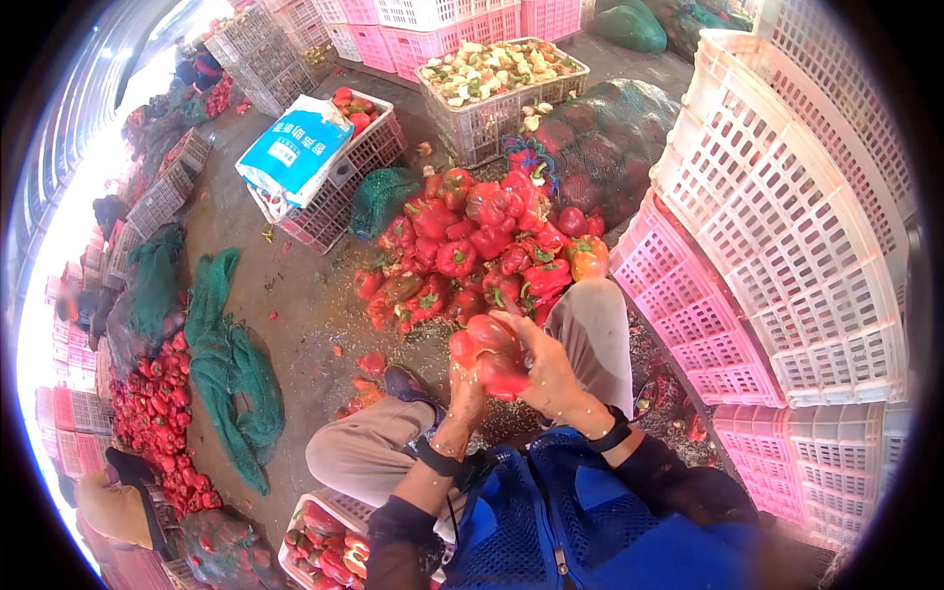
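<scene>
Between my knees, both hands are closed around a red bell pepper (490, 339). My left hand (467, 388) grips it from the left and below, its fingers partly hidden behind the pepper. From the right, my right hand (551, 369) wraps over it; the pepper's lower part is smeared by motion. Just beyond my hands lies a heap of red bell peppers (455, 258), some with green stems and one orange-yellow. By my left hip stands a white crate (292, 556) of red pepper pieces with pale insides.
Stacked white crates (777, 216) and pink crates (688, 305) rise close on my right. Ahead stand a crate of pale pepper cores (506, 123) and a crate topped by a blue-white bag (295, 147). Green netting (231, 374) lies leftward; another person's leg (113, 506) shows far left.
</scene>
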The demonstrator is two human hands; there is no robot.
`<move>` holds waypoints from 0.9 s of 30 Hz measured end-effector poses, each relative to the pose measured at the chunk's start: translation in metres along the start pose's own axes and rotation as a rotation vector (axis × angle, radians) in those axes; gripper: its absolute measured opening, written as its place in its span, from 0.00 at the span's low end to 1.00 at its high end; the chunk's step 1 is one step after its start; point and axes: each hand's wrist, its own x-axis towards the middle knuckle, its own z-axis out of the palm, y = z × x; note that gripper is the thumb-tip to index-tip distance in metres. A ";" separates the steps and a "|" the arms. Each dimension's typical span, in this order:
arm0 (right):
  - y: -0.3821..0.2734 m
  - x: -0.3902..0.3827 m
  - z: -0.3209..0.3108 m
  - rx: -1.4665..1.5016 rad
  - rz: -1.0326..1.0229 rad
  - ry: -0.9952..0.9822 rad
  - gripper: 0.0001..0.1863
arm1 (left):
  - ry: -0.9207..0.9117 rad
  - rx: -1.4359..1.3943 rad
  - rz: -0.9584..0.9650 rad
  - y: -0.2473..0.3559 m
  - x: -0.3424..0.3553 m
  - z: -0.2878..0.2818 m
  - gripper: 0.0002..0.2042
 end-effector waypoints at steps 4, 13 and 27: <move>0.033 0.005 -0.018 0.335 0.038 0.051 0.21 | -0.108 0.158 -0.024 0.011 -0.014 0.010 0.27; 0.014 0.020 -0.037 0.129 -0.061 0.099 0.15 | -0.366 1.424 -0.238 0.041 0.022 0.021 0.24; -0.220 0.066 -0.198 -0.844 -0.652 0.580 0.15 | -0.100 0.004 -0.235 0.001 0.131 -0.014 0.11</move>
